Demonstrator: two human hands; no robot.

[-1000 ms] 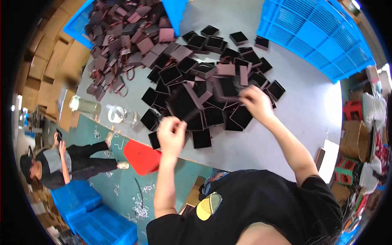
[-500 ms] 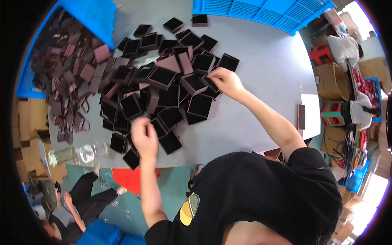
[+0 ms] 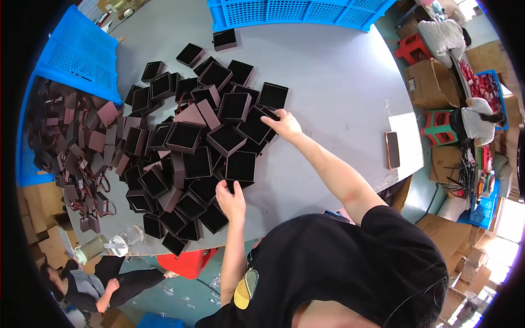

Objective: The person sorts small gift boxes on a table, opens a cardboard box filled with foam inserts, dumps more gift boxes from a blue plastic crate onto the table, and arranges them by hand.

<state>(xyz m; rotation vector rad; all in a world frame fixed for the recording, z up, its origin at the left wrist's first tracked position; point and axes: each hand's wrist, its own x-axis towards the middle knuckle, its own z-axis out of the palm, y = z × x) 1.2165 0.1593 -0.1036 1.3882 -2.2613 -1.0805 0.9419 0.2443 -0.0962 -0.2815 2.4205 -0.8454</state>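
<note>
Many small open boxes with black insides [image 3: 240, 166] lie in a loose heap on the grey table [image 3: 328, 82]. My left hand [image 3: 231, 201] is at the heap's near edge, thumb and fingers apart, just below one open box. At the heap's right side, my right hand [image 3: 284, 124] has its thumb and forefinger spread beside another black-lined box [image 3: 255, 125]. Neither hand visibly holds anything. Brownish box pieces with ribbon loops [image 3: 82, 136] are piled at the left, spilling from a tipped blue crate [image 3: 82, 54].
A blue crate [image 3: 301, 13] stands at the far edge. Two glass jars [image 3: 127, 238] are at the near left corner. A phone [image 3: 392, 150] lies on white paper at the right. One person [image 3: 93, 284] is at the lower left, others at the right.
The view has swung right, so the heap appears further left. My left hand has moved rightward along the heap's near edge, and the fingers of both hands have spread.
</note>
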